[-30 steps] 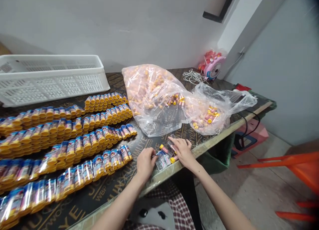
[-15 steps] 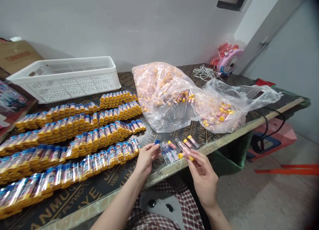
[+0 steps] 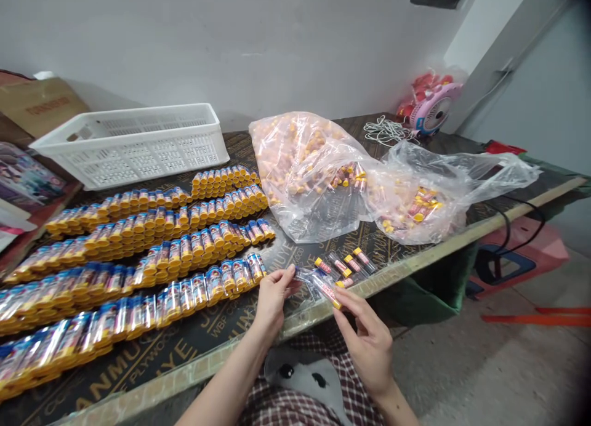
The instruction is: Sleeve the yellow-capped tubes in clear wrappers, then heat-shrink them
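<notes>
My left hand (image 3: pixel 274 293) pinches a clear plastic piece with a dark blue end (image 3: pixel 302 274); its exact kind cannot be made out. Between the thumb and fingers of my right hand (image 3: pixel 367 333) is a small clear tube with a yellow cap and pink label (image 3: pixel 327 289). The tube points up and left, its far end close to or touching the clear piece; which of these I cannot tell. Just beyond my right hand, several similar yellow-capped tubes (image 3: pixel 354 264) lie loose on the dark plywood table (image 3: pixel 240 324).
Stacked rows of blue-and-yellow capped tubes (image 3: pixel 173 257) fill the table's left side, before a white plastic basket (image 3: pixel 138 146). Plastic bags of yellow-capped tubes (image 3: pixel 305 161) lie at the back. A pink fan (image 3: pixel 434 112) and coiled white cord (image 3: pixel 388 130) stand far right.
My right hand has moved left with its tube, closer to my left hand. Clear blue-marked pieces that lay between the hands no longer show there. The view has shifted slightly.
</notes>
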A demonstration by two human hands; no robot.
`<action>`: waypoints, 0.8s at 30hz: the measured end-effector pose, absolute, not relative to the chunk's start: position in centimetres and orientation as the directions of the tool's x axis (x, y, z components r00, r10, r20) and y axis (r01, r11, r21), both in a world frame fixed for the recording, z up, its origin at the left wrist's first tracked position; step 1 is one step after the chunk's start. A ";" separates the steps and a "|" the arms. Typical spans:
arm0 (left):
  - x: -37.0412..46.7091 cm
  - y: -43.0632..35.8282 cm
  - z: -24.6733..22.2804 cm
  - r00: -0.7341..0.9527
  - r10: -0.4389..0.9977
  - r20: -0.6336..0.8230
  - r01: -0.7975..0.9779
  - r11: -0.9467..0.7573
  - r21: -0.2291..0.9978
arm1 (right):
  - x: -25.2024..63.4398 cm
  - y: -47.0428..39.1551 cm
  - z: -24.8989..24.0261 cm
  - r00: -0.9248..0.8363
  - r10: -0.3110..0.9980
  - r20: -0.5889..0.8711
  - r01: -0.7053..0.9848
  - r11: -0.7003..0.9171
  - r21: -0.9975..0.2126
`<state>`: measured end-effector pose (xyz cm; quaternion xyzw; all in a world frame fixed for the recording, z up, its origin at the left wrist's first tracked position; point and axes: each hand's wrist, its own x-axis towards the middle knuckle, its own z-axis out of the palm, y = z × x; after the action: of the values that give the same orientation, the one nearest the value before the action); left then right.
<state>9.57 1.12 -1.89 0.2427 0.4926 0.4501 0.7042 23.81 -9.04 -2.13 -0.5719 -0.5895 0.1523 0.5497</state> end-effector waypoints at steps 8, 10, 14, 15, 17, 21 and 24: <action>9.4 -0.5 -0.5 0.334 0.851 -0.405 -0.385 0.516 0.765 | 23.4 -8.7 -2.8 0.152 0.899 0.411 0.472 0.299 -0.829; 9.1 -0.8 -0.3 0.375 0.822 -0.428 -0.359 0.554 0.751 | 23.4 -8.5 -2.7 0.139 0.880 0.454 0.533 0.320 -0.783; 8.6 -1.4 -0.2 0.507 0.755 -0.415 -0.236 0.585 0.776 | 23.5 -8.0 -2.6 0.058 0.888 0.455 0.493 0.371 -0.787; 8.5 -1.6 -0.2 0.531 0.739 -0.415 -0.209 0.589 0.781 | 23.5 -7.9 -2.6 0.021 0.898 0.439 0.442 0.386 -0.810; 8.4 -1.7 -0.1 0.559 0.713 -0.424 -0.167 0.597 0.785 | 23.5 -7.8 -2.6 -0.060 0.911 0.409 0.334 0.404 -0.851; 8.2 -1.9 -0.1 0.578 0.686 -0.441 -0.122 0.607 0.785 | 23.3 -7.8 -3.0 -0.135 0.911 0.389 0.212 0.411 -0.887; 8.1 -2.0 -0.1 0.575 0.690 -0.439 -0.119 0.602 0.790 | 23.1 -7.7 -3.4 -0.103 0.907 0.408 0.179 0.420 -0.890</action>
<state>8.11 -2.01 -0.13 0.3692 0.3868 0.2509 0.8070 23.11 -7.71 -3.37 -0.4132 -0.6575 0.3453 0.5270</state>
